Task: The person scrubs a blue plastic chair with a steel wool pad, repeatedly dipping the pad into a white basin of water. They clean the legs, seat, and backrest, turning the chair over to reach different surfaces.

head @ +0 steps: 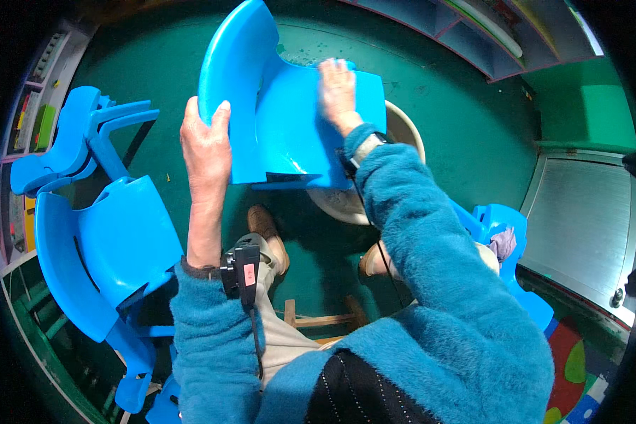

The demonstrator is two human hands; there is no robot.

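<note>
A blue plastic child's chair is held tilted before me, its curved backrest to the left and its seat to the right. My left hand grips the lower edge of the backrest, thumb on the near face. Flat on the seat near its right end lies my right hand, slightly blurred, with fingers stretched out; no object shows in it, though its palm side is hidden. Partly covered by the chair, a cream-coloured tub stands on the floor beneath the seat.
Blue chairs stand close on the left, with stacked ones beyond. At right, a mauve cloth lies on another blue chair near a metal-faced door. Shelving lines the far wall. Below me is a wooden stool.
</note>
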